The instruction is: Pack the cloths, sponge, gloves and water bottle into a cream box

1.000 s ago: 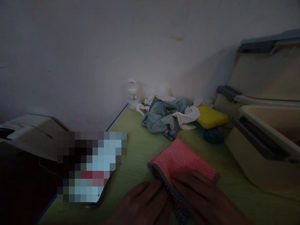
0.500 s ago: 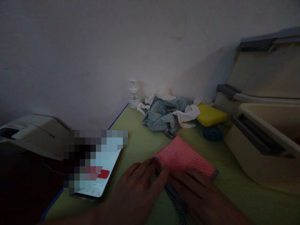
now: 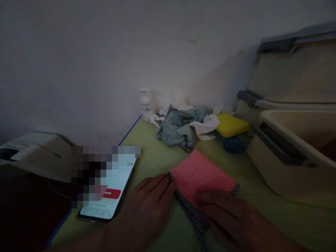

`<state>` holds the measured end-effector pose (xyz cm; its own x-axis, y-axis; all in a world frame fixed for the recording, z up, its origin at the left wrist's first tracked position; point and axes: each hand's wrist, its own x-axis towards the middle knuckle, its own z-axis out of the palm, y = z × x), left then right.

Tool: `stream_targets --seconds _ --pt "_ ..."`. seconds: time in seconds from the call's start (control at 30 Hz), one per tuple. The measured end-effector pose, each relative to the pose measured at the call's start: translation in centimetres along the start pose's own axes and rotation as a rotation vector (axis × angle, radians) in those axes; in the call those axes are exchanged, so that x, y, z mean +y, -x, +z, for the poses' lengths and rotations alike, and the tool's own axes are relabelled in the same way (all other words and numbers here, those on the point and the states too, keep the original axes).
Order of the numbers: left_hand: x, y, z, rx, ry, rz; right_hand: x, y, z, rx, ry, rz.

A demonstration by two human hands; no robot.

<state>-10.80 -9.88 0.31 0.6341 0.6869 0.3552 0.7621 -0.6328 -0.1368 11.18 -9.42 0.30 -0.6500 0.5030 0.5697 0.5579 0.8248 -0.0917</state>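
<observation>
A pink cloth point(image 3: 201, 171) with a wavy pattern and black-and-white checked trim lies folded on the green table. At its left corner, my left hand point(image 3: 151, 203) has its fingers bent together, holding the trim down. Across the cloth's lower right part rests my right hand point(image 3: 231, 215), its fingers stretched out flat and covering some of the near edge. A strip of the trim runs down between the two hands toward me.
To the left lies a lit phone point(image 3: 111, 192). Behind the cloth are a crumpled grey-green cloth point(image 3: 178, 127), a clear pump bottle point(image 3: 147, 106), a yellow sponge-like block point(image 3: 232, 125) and a dark blue object point(image 3: 233, 144). Cream storage bins point(image 3: 283, 175) stand at the right.
My right hand has slid right and down over the pink cloth, away from my left hand. The left corner's turned-up trim now lies flatter, and my left thumb is drawn in.
</observation>
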Motion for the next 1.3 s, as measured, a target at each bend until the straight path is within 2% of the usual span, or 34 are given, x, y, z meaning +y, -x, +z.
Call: stream_targets --seconds 0.27,0.43,0.6,0.73,0.87,1.1,1.3 --pt "-0.1 -0.1 -0.1 -0.002 -0.022 -0.028 0.5 -0.1 -0.8 -0.088 -0.064 -0.076" --pt "-0.1 -0.2 0.0 0.033 -0.032 -0.033 0.3 -0.4 -1.6 -0.088 -0.025 -0.121" --pt "-0.2 -0.3 0.0 0.083 -0.036 -0.019 -0.4 -1.2 -2.4 -0.024 -0.023 -0.142" --pt "-0.2 -0.3 0.1 0.011 -0.049 -0.039 -0.9 -1.1 -1.8 -0.024 -0.073 -0.106" --pt "-0.1 -0.1 0.4 -0.042 -0.030 -0.012 -0.9 -0.5 -0.6 -0.151 -0.132 -0.092" --pt "0.1 -0.1 -0.2 -0.026 0.024 -0.018 -0.9 -0.3 -0.3 -0.272 -0.103 -0.122" --pt "0.2 -0.4 -0.5 -0.007 0.086 -0.059 -1.7 0.0 -0.8 -0.221 -0.095 -0.149"
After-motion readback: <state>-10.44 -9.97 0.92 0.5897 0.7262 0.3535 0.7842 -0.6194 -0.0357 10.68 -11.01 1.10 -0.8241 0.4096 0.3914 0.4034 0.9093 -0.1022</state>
